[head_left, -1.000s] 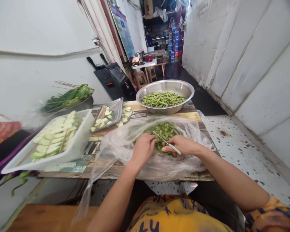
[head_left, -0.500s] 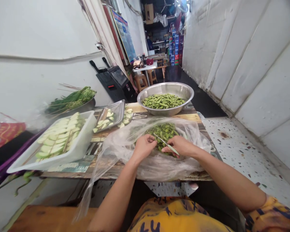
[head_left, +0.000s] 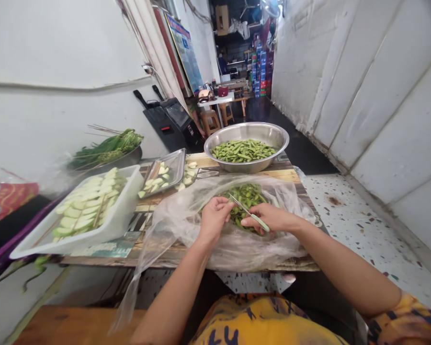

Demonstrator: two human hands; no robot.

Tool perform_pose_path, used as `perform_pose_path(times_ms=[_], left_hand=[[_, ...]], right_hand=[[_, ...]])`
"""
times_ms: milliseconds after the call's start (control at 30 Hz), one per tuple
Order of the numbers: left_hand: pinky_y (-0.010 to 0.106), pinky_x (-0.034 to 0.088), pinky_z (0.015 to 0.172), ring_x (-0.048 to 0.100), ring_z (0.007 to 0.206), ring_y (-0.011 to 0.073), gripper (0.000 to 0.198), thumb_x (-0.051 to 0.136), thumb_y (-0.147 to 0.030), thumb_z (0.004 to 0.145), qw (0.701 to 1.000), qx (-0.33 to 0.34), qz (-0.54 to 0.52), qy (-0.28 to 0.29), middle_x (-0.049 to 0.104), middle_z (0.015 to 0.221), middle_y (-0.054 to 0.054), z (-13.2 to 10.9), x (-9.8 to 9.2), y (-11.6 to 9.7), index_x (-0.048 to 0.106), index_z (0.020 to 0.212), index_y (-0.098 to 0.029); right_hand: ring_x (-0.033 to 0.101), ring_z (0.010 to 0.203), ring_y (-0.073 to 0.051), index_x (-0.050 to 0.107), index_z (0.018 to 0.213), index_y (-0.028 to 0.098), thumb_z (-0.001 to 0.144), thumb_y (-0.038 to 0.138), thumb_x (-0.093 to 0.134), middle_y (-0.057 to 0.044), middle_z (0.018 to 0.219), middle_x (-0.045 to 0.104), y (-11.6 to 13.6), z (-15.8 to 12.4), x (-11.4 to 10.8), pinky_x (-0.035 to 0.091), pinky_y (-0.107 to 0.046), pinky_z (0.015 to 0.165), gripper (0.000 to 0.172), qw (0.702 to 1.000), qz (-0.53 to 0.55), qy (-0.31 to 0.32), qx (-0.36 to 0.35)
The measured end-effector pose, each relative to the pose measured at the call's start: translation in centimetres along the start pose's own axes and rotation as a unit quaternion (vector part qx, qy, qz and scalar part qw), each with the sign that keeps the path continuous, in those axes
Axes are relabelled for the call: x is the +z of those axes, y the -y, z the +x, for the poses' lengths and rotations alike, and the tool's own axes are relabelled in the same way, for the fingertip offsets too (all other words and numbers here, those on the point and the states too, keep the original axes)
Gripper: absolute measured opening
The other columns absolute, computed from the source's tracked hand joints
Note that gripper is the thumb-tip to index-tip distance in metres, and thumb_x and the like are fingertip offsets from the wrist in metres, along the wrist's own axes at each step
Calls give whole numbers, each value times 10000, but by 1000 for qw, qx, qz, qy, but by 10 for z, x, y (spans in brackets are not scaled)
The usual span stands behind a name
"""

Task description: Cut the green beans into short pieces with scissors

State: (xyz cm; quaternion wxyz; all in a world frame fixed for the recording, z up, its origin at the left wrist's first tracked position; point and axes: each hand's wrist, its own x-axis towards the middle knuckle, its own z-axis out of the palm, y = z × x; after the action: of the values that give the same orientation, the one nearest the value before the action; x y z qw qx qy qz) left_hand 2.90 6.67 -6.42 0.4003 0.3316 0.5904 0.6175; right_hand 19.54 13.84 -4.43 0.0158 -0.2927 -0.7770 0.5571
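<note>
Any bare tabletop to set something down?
Bare table shows between tub and bag; smaller patch between loose slices and bowl. Crowded: around the tray, and over the bag, where left hand and right hand are.

White panelled wall (head_left: 377, 100), pale speckled floor (head_left: 362, 225), small white table (head_left: 223, 99), brown stools (head_left: 209, 120)

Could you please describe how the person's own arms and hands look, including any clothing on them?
The left hand and right hand are ungloved, and no wristwatch shows. Both forearms are uncovered. A loose yellow-orange sleeve with dark markings ends near the right elbow; the left sleeve is out of view.
</note>
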Motion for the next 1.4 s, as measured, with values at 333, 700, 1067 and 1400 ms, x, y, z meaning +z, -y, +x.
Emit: perform_pose_path(times_ms=[333,700,1067,1400], left_hand=[[170,220,372,371,357,23,327,724,-310,584,999,-33,31,14,637,595,3,-4,0,-1,502,751,-139],[217,315,472,497,521,105,216,627,-374,651,955,7,295,28,618,631,25,31,3,2,634,685,-160],[266,375,583,587,645,182,254,602,-382,733,772,38,617,148,699,720,86,61,45,-18,747,738,-173],[222,260,471,350,448,92,337,567,-459,725,943,17,293,156,455,461,-37,40,5,-12,693,708,-147]], right_hand=[[505,394,-109,512,533,150,725,622,591,10,435,515,-13,7,2,376,-214,448,516,998,-24,-40,-50],[560,478,-149,524,544,173,760,659,527,-13,441,560,-11,6,-23,355,-244,514,531,965,-178,-191,0],[574,537,-160,560,586,184,767,657,524,-20,469,579,-11,7,-21,322,-241,517,508,948,-245,-200,18],[588,691,-208,673,744,192,754,694,517,-73,726,660,-3,1,-18,304,-266,542,525,942,-282,-181,20]])
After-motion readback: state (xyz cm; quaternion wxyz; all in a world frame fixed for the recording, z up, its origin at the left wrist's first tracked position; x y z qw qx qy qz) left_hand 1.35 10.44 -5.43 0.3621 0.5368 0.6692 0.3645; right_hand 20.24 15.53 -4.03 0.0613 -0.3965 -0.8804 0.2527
